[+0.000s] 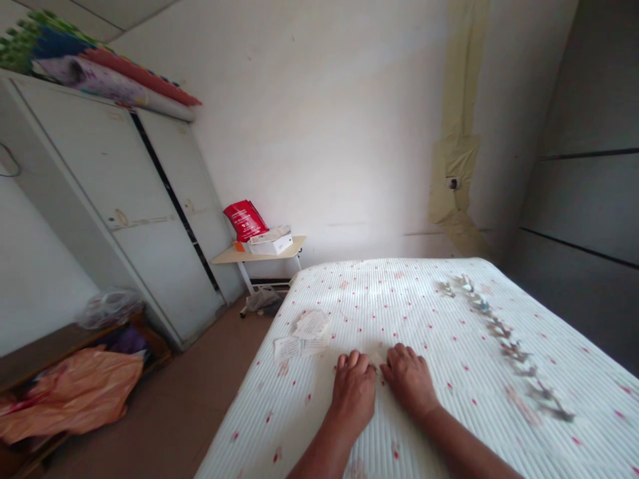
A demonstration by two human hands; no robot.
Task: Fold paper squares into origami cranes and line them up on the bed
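Paper: one small pale piece (pixel 378 360) on the bed (pixel 399 303), lying between two bare hands and hard to make out against the white.

Hands: left hand (pixel 355 376), knuckles up, fingers curled under; right hand (pixel 407 369) opposite, likewise curled. Fingertips mostly hidden from where I stand; whether either pinches the paper, I cannot tell.

Risks, in my judgement: a tear or stray crumple, if the hands pull unevenly over padding that probably yields; the piece mislaid, being pale on pale; printed slips (pixel 312 324), loose and overlapping beyond the left hand, scattered by a draught or a passing wrist; a row of small folded shapes (pixel 499 326), along the right side, knocked over by a sweep of the right forearm or a jolt to the bed.

Surface: white, ribbed, dotted with red marks and fainter prints.

Room: plain pale wall (pixel 339 133), with yellowish tape (pixel 462 80) around a socket (pixel 453 183). Grey cabinet (pixel 74 166) at left, rolled mats (pixel 120 83) on top. Small table (pixel 229 255) in the corner, bearing a red bag (pixel 245 219) and a white box (pixel 272 245). Orange plastic sheet (pixel 74 392), crumpled, lower left. Dark panels (pixel 589 199), far right.
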